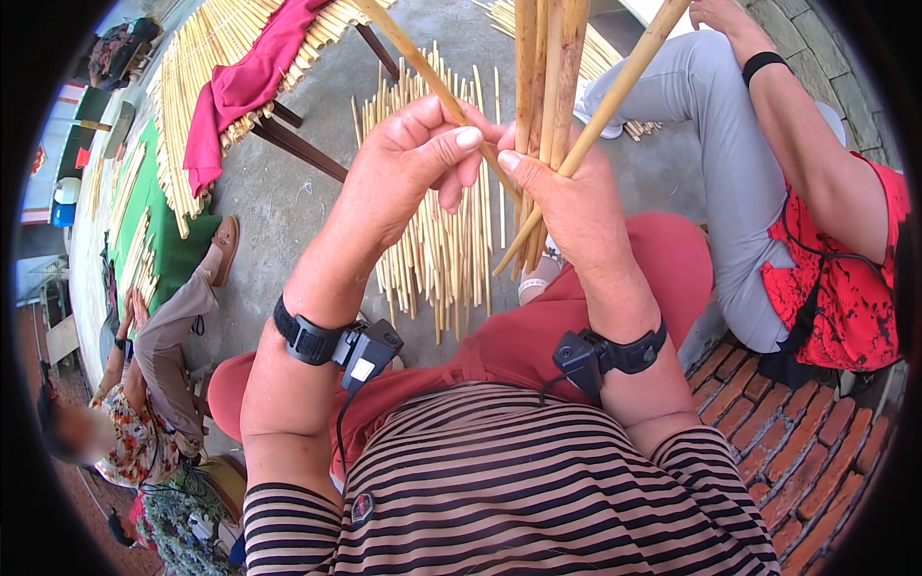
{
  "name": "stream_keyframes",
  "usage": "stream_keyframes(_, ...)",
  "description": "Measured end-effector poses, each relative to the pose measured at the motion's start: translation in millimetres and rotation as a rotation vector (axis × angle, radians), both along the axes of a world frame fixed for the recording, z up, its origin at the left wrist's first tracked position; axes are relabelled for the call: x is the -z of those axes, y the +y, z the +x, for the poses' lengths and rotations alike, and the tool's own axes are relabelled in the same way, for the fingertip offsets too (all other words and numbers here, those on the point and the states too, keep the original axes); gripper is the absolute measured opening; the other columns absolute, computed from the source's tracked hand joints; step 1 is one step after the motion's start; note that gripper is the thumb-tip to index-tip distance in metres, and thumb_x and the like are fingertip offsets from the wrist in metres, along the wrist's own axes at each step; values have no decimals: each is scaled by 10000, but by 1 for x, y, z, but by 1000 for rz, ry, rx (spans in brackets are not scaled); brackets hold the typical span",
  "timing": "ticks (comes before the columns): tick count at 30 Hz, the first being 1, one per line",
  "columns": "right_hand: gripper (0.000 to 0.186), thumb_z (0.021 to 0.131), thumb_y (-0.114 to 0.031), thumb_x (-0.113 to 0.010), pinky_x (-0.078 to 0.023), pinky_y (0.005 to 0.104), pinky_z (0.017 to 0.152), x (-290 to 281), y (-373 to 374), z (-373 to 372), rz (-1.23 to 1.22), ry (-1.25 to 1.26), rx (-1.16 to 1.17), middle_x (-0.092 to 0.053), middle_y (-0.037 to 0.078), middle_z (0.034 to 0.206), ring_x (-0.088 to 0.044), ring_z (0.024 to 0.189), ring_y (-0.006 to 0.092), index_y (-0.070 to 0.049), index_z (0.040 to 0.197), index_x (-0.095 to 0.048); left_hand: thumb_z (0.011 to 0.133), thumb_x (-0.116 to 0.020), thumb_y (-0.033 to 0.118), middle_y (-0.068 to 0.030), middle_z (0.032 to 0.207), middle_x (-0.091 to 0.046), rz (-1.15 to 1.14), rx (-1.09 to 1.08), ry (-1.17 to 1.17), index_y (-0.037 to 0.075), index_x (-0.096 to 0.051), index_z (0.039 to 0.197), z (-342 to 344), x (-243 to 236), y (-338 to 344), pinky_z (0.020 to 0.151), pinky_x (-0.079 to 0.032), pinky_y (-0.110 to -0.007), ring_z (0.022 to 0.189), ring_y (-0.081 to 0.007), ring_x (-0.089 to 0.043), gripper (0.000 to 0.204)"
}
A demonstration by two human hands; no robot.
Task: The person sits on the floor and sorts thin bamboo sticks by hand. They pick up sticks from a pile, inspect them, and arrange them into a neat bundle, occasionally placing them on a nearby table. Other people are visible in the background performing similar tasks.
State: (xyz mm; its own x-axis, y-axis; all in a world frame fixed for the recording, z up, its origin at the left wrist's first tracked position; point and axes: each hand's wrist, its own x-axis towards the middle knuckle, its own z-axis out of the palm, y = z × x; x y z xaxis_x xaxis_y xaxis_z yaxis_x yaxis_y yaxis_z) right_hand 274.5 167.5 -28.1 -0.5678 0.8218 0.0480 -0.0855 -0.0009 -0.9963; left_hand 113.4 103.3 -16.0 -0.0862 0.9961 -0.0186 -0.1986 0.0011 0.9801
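Tan sticks (pixel 568 77) clamped in right hand (pixel 583 204), grip closed; left hand (pixel 408 158) pinches lone stick (pixel 411 55), best guided lightly, others held firm.

Workshop with heaps of sticks (pixel 435 261)

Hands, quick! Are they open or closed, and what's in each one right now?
Left hand: closed, pinching one stick.
Right hand: closed, holding a bunch of sticks.
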Motion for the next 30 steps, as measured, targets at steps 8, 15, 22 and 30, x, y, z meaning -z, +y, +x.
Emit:
stream_keyframes(8, 269, 868, -14, -602, -482, 234, 706, -8, 7, 15, -11, 229, 173, -597, 51, 922, -561, 759, 109, 1, 1128, -538, 923, -560, 158, -66, 818, -628, 77, -63, 10, 29, -536, 1204, 9, 9, 25, 531, -479, -201, 557, -89, -556, 309)
stream_keyframes(15, 222, 881, -34, -580, -450, 305, 734, -18, 26, 57, 125, 364, 193, -554, 78, 868, -524, 757, 151, -4, 1090, -512, 801, -714, 239, -121, 1006, -621, -452, 25, 911, 33, -555, 1196, -34, 218, 43, 792, -498, -330, 888, -234, -611, 473)
stream_keyframes(22, 215, 907, -70, -553, -395, 322, 753, -20, 43, 66, -66, 305, 142, -489, 42, 866, -473, 745, 137, -91, 1083, -431, 753, -743, 273, -212, 1118, -608, -649, 85, 779, 16, -551, 1205, -4, 358, 73, 897, -464, -358, 1054, -318, -587, 555)
stream_keyframes(30, 261, 906, -128, -578, -436, 329, 718, 0, 66, 71, -321, 301, 233, -508, 44, 823, -503, 694, 138, -106, 1094, -398, 780, -714, 217, -235, 1104, -501, -808, -132, 1049, -18, -447, 1099, 65, 367, 137, 844, -491, -440, 1050, -380, -540, 477)
